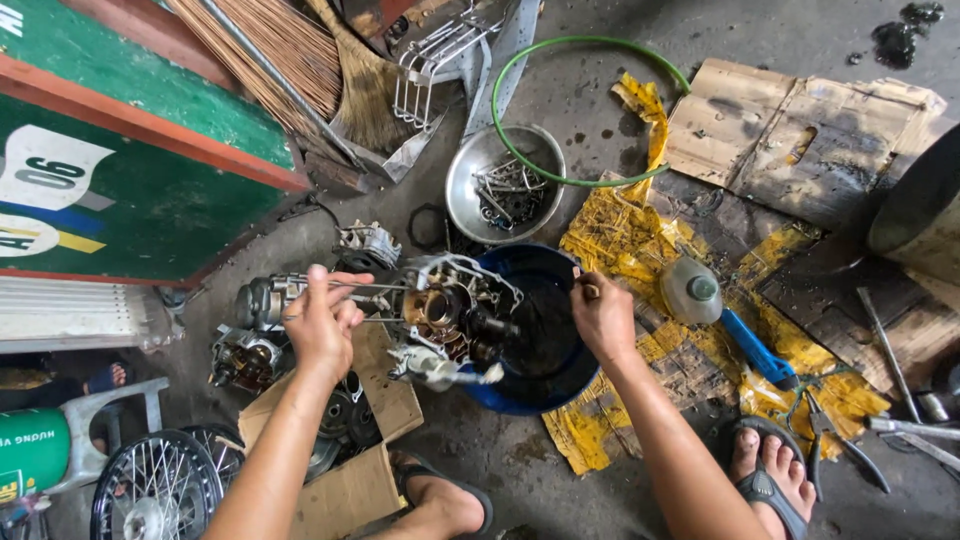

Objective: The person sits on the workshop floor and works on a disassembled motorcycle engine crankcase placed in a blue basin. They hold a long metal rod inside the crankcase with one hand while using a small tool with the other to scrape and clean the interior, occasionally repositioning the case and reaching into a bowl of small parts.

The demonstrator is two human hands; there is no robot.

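The left hand (320,322) clamps the long steel studs of the greasy grey metal engine case (450,315) at frame centre, over the dark oil-filled blue basin (545,345); the right hand (603,318) pinches a small brush. The case looks heavy, rigid and slick, best gripped by the studs. Beyond, upper centre, sits a steel bowl of bolts (505,185).

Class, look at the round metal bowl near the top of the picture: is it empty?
No, the metal bowl holds a heap of bolts and small metal parts.

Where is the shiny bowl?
The bowl sits on the floor at top centre, above the blue basin, beside the broom.
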